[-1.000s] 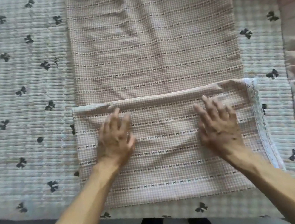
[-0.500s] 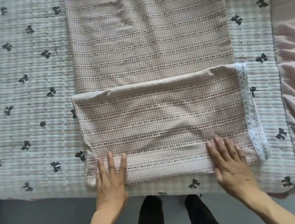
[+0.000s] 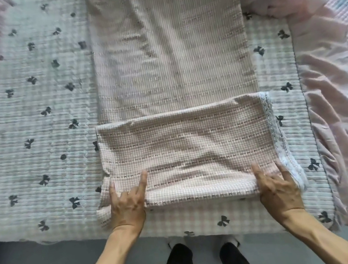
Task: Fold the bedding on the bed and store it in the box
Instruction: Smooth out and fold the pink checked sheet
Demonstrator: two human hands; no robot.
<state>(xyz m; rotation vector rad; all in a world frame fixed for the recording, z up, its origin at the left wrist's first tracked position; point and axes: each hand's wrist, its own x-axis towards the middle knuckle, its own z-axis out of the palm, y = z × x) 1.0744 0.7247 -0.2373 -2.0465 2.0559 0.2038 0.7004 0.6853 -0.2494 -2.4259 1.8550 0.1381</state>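
Head view: left hand (image 3: 127, 206), right hand (image 3: 276, 185) grip near folded edge of pink gingham lace-trimmed sheet (image 3: 186, 139), middle fingers curled under. Folding step; next, likely roll edge forward evenly.

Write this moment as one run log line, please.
step: fold checked sheet | left hand: grips near edge | right hand: grips near edge | near edge: lifted | surface: bow-print quilt | box: unseen

No readable text, labels, brands or numbers anywhere, only woven patterns
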